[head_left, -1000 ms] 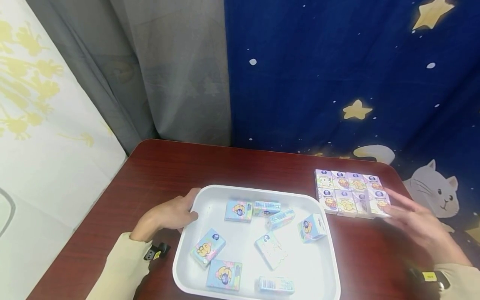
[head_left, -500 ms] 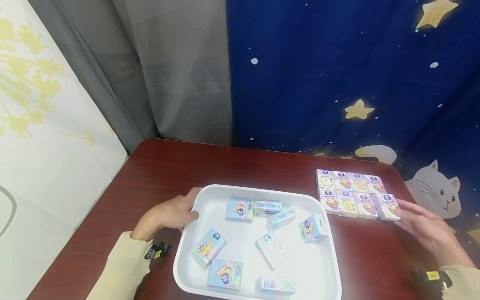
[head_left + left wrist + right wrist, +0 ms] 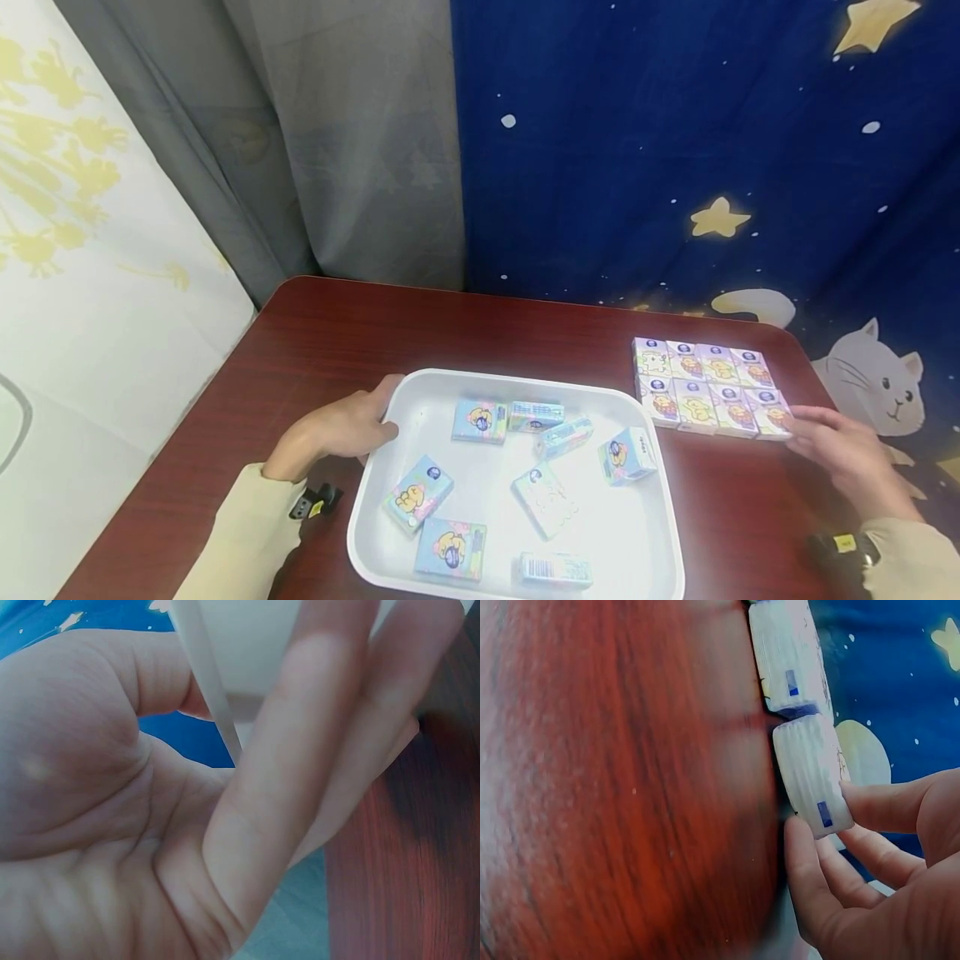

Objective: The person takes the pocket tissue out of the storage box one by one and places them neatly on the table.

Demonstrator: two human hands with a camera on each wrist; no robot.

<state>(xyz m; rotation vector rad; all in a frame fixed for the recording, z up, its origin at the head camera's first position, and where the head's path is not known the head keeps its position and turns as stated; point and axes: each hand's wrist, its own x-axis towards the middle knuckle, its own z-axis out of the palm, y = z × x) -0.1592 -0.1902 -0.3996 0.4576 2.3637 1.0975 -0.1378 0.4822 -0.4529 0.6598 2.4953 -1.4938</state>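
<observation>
White tray [image 3: 622, 533], near centre, blue packets [image 3: 478, 422] scattered inside: I grip its far-left rim with the left hand [image 3: 341, 427], probably for steadiness, while the right hand [image 3: 843, 446] pinches the near-right packet [image 3: 769, 412] of the lilac block [image 3: 693, 406] at right, seemingly for alignment.

Homelike room: starry blue curtain [image 3: 585, 183], grey drape [image 3: 375, 150], dark-red table [image 3: 420, 325].

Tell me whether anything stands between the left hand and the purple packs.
Yes: the white tray, gripped at its left side by the left hand, with blue packs lying in it. The purple packs lie by its far right corner.
</observation>
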